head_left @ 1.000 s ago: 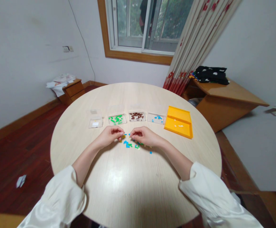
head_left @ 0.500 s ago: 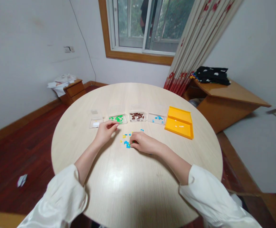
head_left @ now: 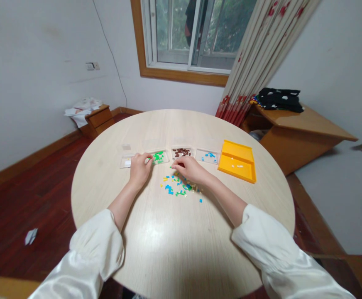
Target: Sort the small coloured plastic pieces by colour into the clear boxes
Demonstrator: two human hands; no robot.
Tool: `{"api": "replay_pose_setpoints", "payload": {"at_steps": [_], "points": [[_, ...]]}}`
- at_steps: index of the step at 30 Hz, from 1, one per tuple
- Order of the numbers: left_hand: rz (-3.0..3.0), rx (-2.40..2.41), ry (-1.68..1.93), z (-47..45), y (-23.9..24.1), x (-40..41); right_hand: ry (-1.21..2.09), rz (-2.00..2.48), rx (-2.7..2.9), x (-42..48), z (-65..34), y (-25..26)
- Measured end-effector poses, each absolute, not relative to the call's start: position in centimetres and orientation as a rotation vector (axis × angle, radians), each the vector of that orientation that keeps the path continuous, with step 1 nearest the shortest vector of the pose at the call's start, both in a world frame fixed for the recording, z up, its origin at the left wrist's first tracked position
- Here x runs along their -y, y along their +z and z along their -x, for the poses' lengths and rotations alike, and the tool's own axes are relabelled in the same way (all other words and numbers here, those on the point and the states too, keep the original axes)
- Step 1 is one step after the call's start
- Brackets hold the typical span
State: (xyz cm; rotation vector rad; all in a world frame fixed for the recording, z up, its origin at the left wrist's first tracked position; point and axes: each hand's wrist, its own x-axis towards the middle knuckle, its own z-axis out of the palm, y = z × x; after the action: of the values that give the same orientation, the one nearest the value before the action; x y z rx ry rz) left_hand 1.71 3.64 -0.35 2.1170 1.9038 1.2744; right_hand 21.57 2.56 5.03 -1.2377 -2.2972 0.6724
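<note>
My left hand (head_left: 141, 169) is closed, its fingertips pressed together at the left side of a clear box of small green bricks (head_left: 158, 157). What it pinches, if anything, is too small to make out. My right hand (head_left: 189, 168) pinches a tiny green brick (head_left: 170, 167) just in front of a clear box of brown bricks (head_left: 181, 152). Below that hand, loose blue, green and yellow bricks (head_left: 181, 192) lie scattered on the table, partly covered by the hand. A single blue brick (head_left: 201, 201) lies apart, nearer to me.
On the round table (head_left: 168, 241), a clear box with blue bricks (head_left: 207, 156) and an open yellow case (head_left: 237, 168) with a few white pieces stand to the right. Another clear box (head_left: 125, 162) is partly behind my left hand. A wooden cabinet (head_left: 305, 124) stands beyond the right edge.
My right hand has risen from the scattered bricks toward the boxes with a green brick in its fingertips, uncovering more of the pile. My left hand has shifted slightly toward the green box.
</note>
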Motion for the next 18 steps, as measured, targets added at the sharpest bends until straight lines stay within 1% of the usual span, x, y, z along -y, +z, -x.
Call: {"api": "replay_pose_setpoints", "payload": {"at_steps": [5, 11, 15, 18], "points": [[-2.141, -1.836, 1.302, -1.4, -0.4, -3.7, 0.5, 1.268, 2.208, -6.4, -18.7, 6.3], [-2.161, -1.803, 1.289, -1.7, 0.3, -3.1, 0.452, 1.3, 2.265, -9.0, -16.6, 5.5], [-2.206, -1.588, 1.173, -2.3, 0.8, -2.2, 0.426, 1.298, 2.313, -8.0, -17.9, 5.2], [-2.266, -1.329, 1.065, -2.8, 1.3, -1.3, 0.504, 1.237, 2.415, -5.2, -19.8, 5.5]]}}
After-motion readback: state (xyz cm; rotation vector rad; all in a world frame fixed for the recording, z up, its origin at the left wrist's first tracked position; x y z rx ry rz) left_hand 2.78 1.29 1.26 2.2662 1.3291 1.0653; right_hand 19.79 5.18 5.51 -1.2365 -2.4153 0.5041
